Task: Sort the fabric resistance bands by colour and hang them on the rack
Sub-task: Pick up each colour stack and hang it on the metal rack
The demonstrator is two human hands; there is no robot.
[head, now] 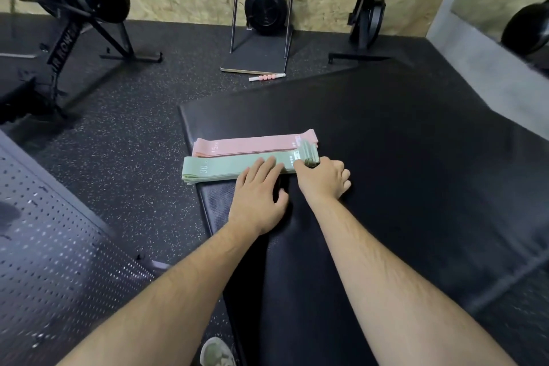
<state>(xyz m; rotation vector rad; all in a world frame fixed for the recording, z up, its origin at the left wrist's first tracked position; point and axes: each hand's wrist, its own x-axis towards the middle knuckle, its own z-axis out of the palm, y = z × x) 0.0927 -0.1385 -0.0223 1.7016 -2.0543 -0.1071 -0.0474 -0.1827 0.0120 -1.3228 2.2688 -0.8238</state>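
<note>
- Head view, far left: perforated panel (59, 241), possibly the rack, well apart from the bands.
- Two stacks on the black mat (386, 157): pink stack (252, 144) behind, green stack (225, 168) in front, touching; band count per stack unreadable.
- Left hand (258, 202) flat, fingers spread on green.
- Right hand (322, 180) pinching green stack's end; risks: layers fanning, pink dragged along.

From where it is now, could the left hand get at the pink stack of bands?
Probably yes. The left hand rests flat on the green stack, and the pink stack lies just beyond it on the mat, uncovered.
</note>
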